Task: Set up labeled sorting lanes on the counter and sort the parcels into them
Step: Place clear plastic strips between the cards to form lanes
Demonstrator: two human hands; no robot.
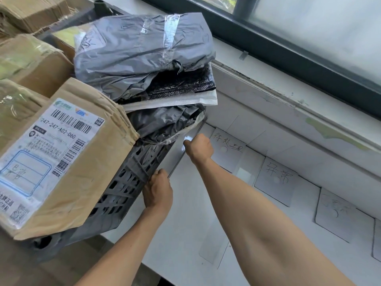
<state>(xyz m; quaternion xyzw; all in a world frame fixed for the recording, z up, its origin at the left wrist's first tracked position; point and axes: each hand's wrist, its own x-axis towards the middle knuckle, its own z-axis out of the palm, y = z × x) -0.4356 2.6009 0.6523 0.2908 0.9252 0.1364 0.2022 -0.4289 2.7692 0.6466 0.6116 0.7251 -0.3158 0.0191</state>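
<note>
A grey plastic crate (123,182) stands at the counter's left end, heaped with parcels. On top lies a grey poly bag (140,48), under it a black bubble mailer (181,83), a white mailer (171,102) and a dark grey bag (165,122). A brown paper parcel (68,162) with a shipping label leans on the crate's near side. A thin clear strip (181,153) runs along the crate's right edge. My right hand (199,148) grips its upper part and my left hand (157,190) holds its lower end against the crate.
Several white handwritten label cards (227,150) (276,180) (340,213) lean along the wall under the window sill (288,96). Another clear strip (214,250) lies flat on the white counter (185,234). Cardboard boxes (31,58) are stacked at the left.
</note>
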